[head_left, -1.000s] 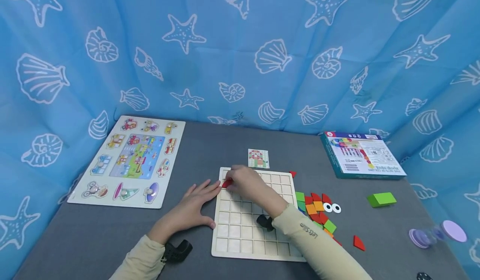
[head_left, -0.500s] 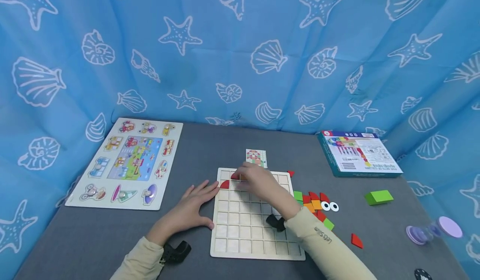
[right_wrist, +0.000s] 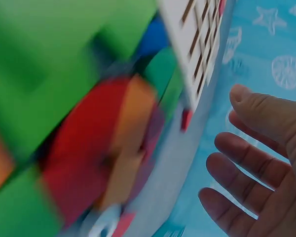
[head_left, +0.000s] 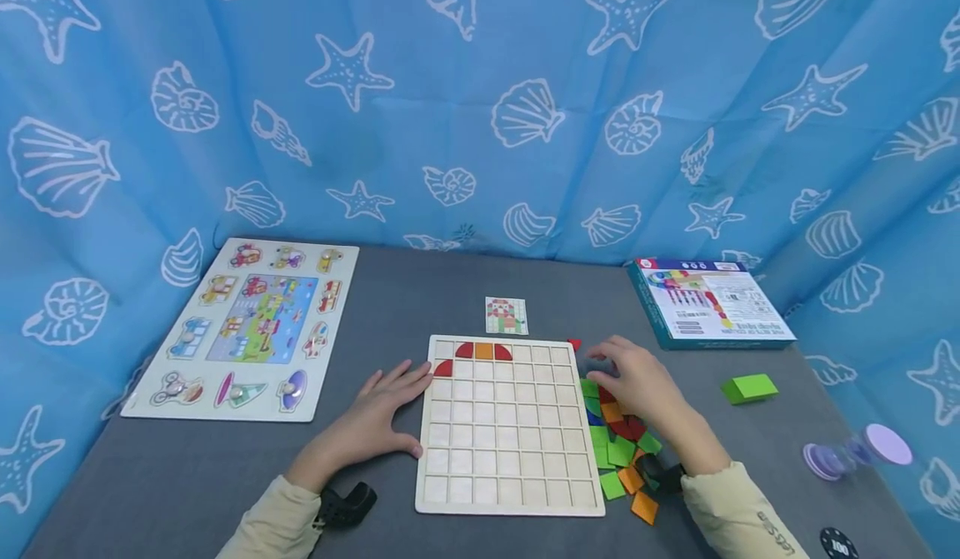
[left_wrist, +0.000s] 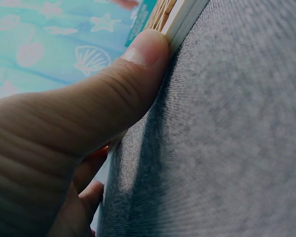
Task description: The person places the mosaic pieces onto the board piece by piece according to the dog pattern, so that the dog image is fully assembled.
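Note:
A wooden grid board [head_left: 516, 438] lies flat, its top row holding two red quarter-circle tiles [head_left: 465, 350] with an orange square tile [head_left: 483, 351] between them. Another red quarter-circle tile [head_left: 443, 368] fills a cell one row below, at the left edge. My left hand [head_left: 375, 421] lies spread beside the board, its thumb [left_wrist: 147, 49] against the side. To the right, my right hand [head_left: 637, 384] hovers over a heap of tiles [head_left: 621, 451] in green, red, orange and blue; its fingers [right_wrist: 237, 148] are loosely bent and hold nothing. The hand partly hides the heap.
A small pattern card [head_left: 506, 316] lies behind the board. At the left is a knob puzzle [head_left: 318, 384]. On the right are a flat box [head_left: 712, 305], a green block [head_left: 750, 388], a purple-capped hourglass-like object [head_left: 855, 451] and a black disc [head_left: 838, 544].
My right hand has let go of a red quarter-circle tile in the board's top row and moved right, over the heap. The left hand stays at the board's edge.

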The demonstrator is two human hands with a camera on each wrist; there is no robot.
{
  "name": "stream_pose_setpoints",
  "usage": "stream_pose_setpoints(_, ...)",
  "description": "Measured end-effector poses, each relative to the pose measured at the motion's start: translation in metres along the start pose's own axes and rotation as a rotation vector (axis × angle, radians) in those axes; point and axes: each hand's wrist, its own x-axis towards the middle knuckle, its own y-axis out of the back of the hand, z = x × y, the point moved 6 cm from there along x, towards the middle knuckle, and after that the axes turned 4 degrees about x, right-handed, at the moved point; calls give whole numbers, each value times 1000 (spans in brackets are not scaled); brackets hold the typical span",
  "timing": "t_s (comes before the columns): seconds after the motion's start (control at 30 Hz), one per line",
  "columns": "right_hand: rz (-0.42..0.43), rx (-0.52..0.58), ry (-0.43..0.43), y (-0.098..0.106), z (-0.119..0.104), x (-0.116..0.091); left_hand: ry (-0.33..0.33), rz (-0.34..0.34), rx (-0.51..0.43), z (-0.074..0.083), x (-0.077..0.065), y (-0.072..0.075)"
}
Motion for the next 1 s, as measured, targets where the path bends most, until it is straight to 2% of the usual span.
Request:
stream_pose_setpoints(0.23,4,18,-72,12,28,-19,9,6,-2,-3,1,2)
stream_pose_setpoints(0.43,-17,-3,-110,11,39,-24,-4,16,-7,-3,1,3)
stream_pose_setpoints(0.73,-57,17,-49,-4,29,-19,6,11,-13,-3,2,2)
stream_pose_setpoints(1.0,-61,-34,8,-16,18,-10,6,-8,-8,0,1,0)
